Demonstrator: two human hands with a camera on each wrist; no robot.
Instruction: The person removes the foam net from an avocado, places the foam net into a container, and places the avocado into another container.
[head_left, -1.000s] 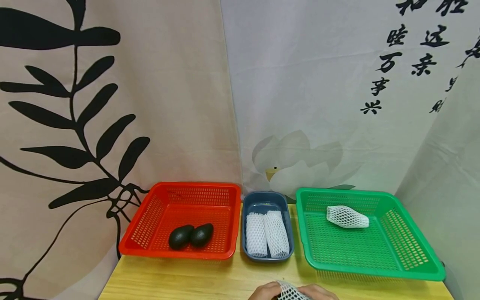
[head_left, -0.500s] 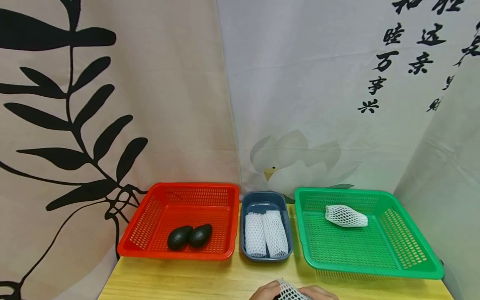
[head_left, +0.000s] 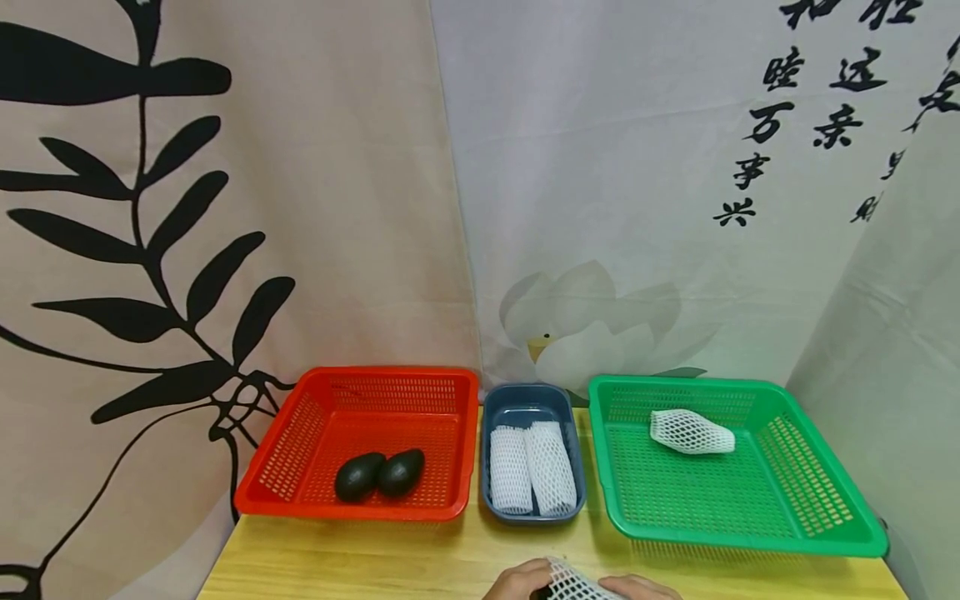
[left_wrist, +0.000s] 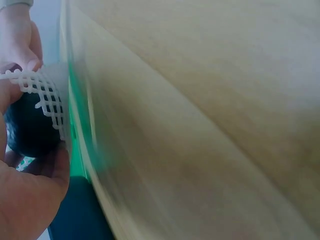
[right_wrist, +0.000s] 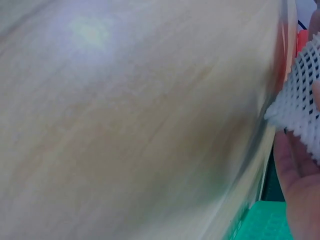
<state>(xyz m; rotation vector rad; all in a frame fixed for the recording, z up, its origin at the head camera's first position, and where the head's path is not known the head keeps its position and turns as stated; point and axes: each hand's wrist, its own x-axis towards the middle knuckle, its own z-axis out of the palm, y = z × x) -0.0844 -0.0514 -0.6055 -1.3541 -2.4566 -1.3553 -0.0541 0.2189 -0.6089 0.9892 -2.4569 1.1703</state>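
At the bottom edge of the head view, a white foam net sleeve (head_left: 576,583) is held between both hands. A dark avocado (left_wrist: 31,125) sits partly inside the sleeve's mouth, as the left wrist view shows. My left hand (head_left: 521,580) grips the avocado and the net's rim, thumb and fingers curled around them. On the other side, my right hand (head_left: 640,587) holds the net's other end; in the right wrist view its fingers lie under the mesh (right_wrist: 300,100). The lower parts of both hands are cut off in the head view.
A red basket (head_left: 300,492) at left holds two avocados (head_left: 380,475). The blue-grey bin (head_left: 534,395) in the middle contains two foam nets (head_left: 531,468). At right, a green basket (head_left: 720,508) holds one net-covered item (head_left: 692,432). All stand on a wooden table (head_left: 360,554).
My left hand has shifted slightly left, with the net's rim stretching a little that way. The right hand has barely moved. The baskets and their contents are unchanged.
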